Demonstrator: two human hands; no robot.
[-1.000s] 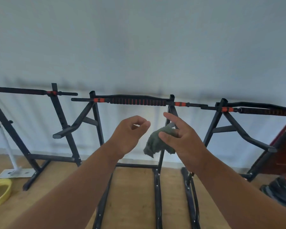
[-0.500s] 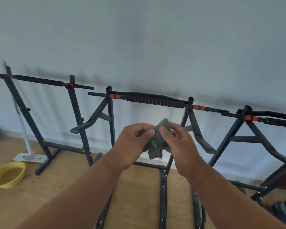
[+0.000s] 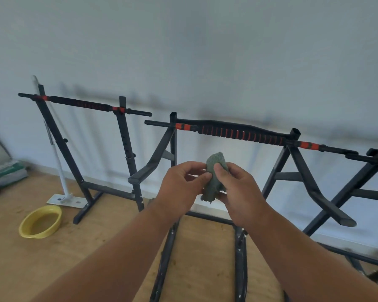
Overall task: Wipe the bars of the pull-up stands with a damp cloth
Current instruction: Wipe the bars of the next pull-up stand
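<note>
Head view: both hands, left hand [image 3: 179, 188] & right hand [image 3: 238, 190], pinched green cloth [image 3: 214, 177]; middle bar [image 3: 238, 132] ran left-right, just above/beyond, right hand nearer.

Plain pale wall [image 3: 205, 51] in soft, even light, meeting wooden floor [image 3: 20, 258] at a white skirting board [image 3: 207, 207]. Yellow basin [image 3: 40, 221] on floor at left; white pole [image 3: 55, 149] leaning against wall; folded stack [image 3: 8, 173] at far left.

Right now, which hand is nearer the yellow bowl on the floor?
Left. The left hand is raised up and to the right of the yellow bowl; the right hand, gripping the cloth, is farther right.
</note>
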